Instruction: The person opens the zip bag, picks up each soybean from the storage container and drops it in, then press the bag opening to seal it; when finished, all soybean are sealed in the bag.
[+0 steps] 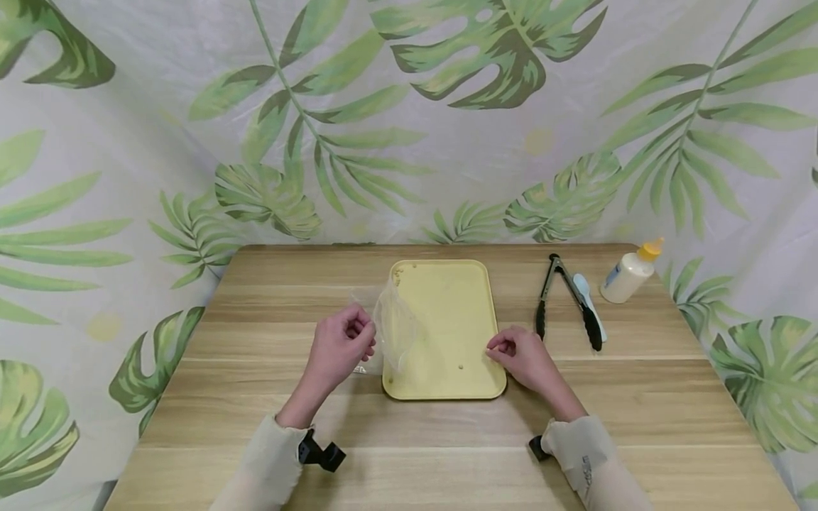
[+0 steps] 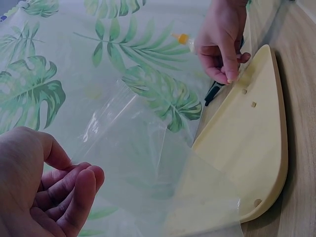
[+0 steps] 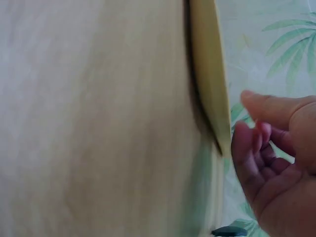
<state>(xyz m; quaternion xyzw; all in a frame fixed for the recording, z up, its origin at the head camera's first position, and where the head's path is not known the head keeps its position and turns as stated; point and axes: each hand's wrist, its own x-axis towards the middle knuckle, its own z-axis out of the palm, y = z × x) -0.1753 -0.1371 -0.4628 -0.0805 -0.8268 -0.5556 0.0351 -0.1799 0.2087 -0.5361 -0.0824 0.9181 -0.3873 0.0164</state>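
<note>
My left hand (image 1: 340, 343) pinches the top of a clear plastic zip bag (image 2: 129, 143) between thumb and finger. The bag hangs tilted over the left side of a pale yellow tray (image 1: 450, 312). Over the tray's right edge is my right hand (image 1: 522, 357), its fingers bent. A tiny yellowish speck shows at its fingertips in the left wrist view, but the right wrist view shows a gap between thumb and forefinger; whether they hold anything is unclear. Small tan pieces (image 2: 254, 104) lie on the tray, several more near its far left corner (image 1: 398, 275).
Right of the tray, black-handled tongs (image 1: 567, 291) lie spread on the wooden table (image 1: 300, 284). A light blue spoon (image 1: 583, 287) lies beside them. Farther right stands a squeeze bottle (image 1: 628, 277) with a yellow cap. A leaf-patterned cloth (image 1: 479, 142) hangs behind the table.
</note>
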